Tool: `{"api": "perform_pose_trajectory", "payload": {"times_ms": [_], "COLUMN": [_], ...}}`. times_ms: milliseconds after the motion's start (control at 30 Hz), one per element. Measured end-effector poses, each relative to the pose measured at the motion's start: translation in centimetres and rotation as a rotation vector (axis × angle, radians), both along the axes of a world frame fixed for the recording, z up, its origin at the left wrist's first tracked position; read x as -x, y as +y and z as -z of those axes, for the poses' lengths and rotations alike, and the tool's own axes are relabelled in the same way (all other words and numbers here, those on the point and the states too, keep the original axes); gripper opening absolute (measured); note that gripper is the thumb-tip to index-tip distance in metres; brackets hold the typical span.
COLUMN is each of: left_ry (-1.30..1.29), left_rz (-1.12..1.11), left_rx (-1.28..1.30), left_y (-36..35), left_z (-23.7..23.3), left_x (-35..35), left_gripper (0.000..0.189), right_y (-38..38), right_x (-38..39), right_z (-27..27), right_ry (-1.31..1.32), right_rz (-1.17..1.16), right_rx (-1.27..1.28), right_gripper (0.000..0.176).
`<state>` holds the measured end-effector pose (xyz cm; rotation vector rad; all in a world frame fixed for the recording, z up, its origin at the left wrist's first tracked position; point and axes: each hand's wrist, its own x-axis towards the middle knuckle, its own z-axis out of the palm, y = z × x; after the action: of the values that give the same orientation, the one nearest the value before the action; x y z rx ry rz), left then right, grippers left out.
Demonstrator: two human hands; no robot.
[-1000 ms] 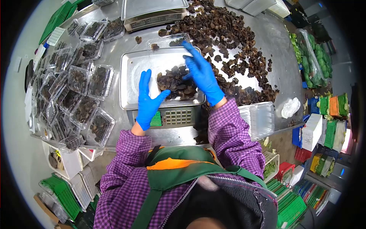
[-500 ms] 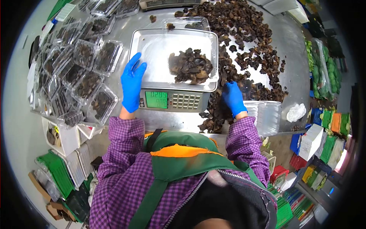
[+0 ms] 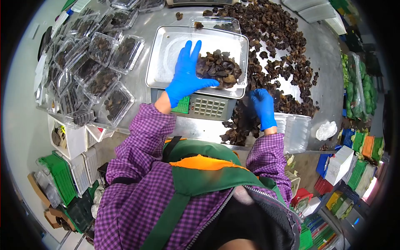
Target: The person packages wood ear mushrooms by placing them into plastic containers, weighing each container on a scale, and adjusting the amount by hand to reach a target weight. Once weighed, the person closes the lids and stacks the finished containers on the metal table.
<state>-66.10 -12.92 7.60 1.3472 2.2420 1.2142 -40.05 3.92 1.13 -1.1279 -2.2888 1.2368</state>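
Note:
My left hand (image 3: 186, 75), in a blue glove, is open over the metal pan (image 3: 160, 62) of a digital scale (image 3: 208, 107). Its thumb and fingers spread around the left side of a heap of dark wood ear mushrooms (image 3: 221, 68) lying on the pan's right half. The wrist partly covers the scale's green display (image 3: 182, 106). Right of the scale, my right hand (image 3: 262, 106), also gloved in blue, is closed with its fingers curled, beside loose wood ear mushrooms (image 3: 241, 121) on the metal table. I cannot tell what it holds.
Filled clear plastic boxes (image 3: 102, 81) crowd the table's left side. A large spread of mushrooms (image 3: 275, 33) covers the back right. Stacked clear trays (image 3: 293, 131) sit by the front edge, near a crumpled white piece (image 3: 326, 130). One clear box (image 3: 216, 25) lies behind the scale.
My left hand has moved right from the pan's left edge to over the pan, beside the mushroom heap, fingers spreading. My right hand stays near the loose mushrooms. The whole view has shifted slightly.

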Motion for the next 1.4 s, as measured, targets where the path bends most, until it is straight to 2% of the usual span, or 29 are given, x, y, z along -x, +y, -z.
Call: {"api": "perform_pose_trajectory", "payload": {"times_ms": [33, 67, 133, 233, 300, 333, 367, 400, 433, 467, 633, 700, 733, 800, 867, 900, 967, 1033, 1100, 1267, 1300, 1333, 1400], "left_ry": [0.075, 0.153, 0.150, 0.144, 0.036, -0.031, -0.028, -0.073, -0.119, -0.109, 0.026, 0.283, 0.281, 0.590, 0.600, 0.611, 0.629, 0.652, 0.536, 0.412, 0.368, 0.373, 0.206], "left_rz": [0.002, -0.010, -0.036, -0.062, 0.030, 0.015, 0.021, 0.010, -0.002, -0.044, -0.060, 0.008, 0.007, 0.110, 0.113, 0.112, 0.125, 0.125, 0.124, 0.112, 0.120, 0.118, 0.132], "left_rx": [0.031, 0.053, 0.062, 0.064, -0.001, -0.063, -0.065, -0.107, -0.148, -0.199, -0.178, -0.112, -0.112, 0.033, 0.111, 0.189, 0.151, 0.116, 0.035, -0.048, -0.086, -0.090, -0.094], "left_y": [0.6, 1.1, 1.4, 1.5, 1.1, 1.2, 1.3, 1.7, 2.2, 2.7, 6.6, 8.2, 9.0, 10.2, 11.3, 11.8, 12.4, 12.2, 11.8, 10.3, 10.1, 9.9, 9.5], "left_z": [0.3, 1.6, 2.8, 2.6, 2.3, 1.4, 1.4, 1.4, 0.7, 0.2, 0.7, 1.4, 2.0, 2.7, 2.8, 2.6, 3.5, 3.9, 4.2, 4.9, 4.6, 4.4, 3.5], "left_x": [-0.1, 0.3, 0.2, 0.0, 0.6, 0.8, 1.7, 3.1, 4.0, 4.5, 8.5, 10.1, 11.0, 12.1, 12.3, 12.3, 12.6, 13.0, 13.3, 13.3, 13.2, 13.2, 12.9], "left_gripper": [0.119, 0.125, 0.125, 0.124, 0.121, 0.101, 0.101, 0.088, 0.075, 0.054, 0.049, 0.050, 0.050, 0.045, 0.040, 0.034, 0.029, 0.024, 0.022, 0.025, 0.027, 0.027, 0.033], "right_y": [0.0, 0.0, -0.4, -1.5, -2.2, -2.4, -2.5, -2.4, -2.6, -2.4, -1.5, -1.8, -2.1, -2.4, -2.9, -2.9, -2.6, -2.4, -2.0, -1.5, -1.4, -1.4, -1.1], "right_x": [0.4, 0.8, 2.3, 4.6, 6.2, 6.9, 7.5, 8.1, 8.6, 9.1, 9.6, 9.0, 8.7, 8.1, 7.9, 8.0, 8.1, 8.3, 8.3, 7.9, 7.9, 7.8, 7.6], "right_z": [-0.5, -1.1, -3.5, -7.5, -9.3, -9.3, -9.2, -8.5, -8.4, -7.8, -7.4, -8.8, -9.8, -11.3, -11.5, -10.3, -7.3, -7.4, -6.9, -6.5, -6.8, -7.2, -7.9], "right_ry": [0.074, 0.077, 0.261, 0.279, 0.195, 0.166, 0.135, 0.104, 0.067, 0.112, 0.121, 0.197, 0.219, 0.121, -0.013, -0.012, 0.091, 0.097, 0.297, 0.482, 0.486, 0.482, 0.447], "right_rz": [-0.016, -0.012, 0.072, 0.005, -0.068, -0.110, -0.154, -0.182, -0.184, -0.180, -0.107, -0.079, -0.105, -0.186, -0.258, -0.246, -0.242, -0.215, -0.093, 0.061, 0.058, 0.107, 0.165], "right_rx": [-0.103, -0.111, -0.083, -0.120, -0.109, -0.199, -0.287, -0.327, -0.261, -0.312, -0.378, -0.247, -0.194, -0.170, -0.218, -0.219, -0.300, -0.251, -0.019, 0.187, 0.184, 0.282, 0.428], "right_gripper": [0.021, 0.021, 0.034, 0.041, 0.047, 0.047, 0.048, 0.046, 0.037, 0.031, 0.020, 0.023, 0.028, 0.030, 0.029, 0.029, 0.025, 0.019, 0.018, 0.017, 0.017, 0.017, 0.017]}}
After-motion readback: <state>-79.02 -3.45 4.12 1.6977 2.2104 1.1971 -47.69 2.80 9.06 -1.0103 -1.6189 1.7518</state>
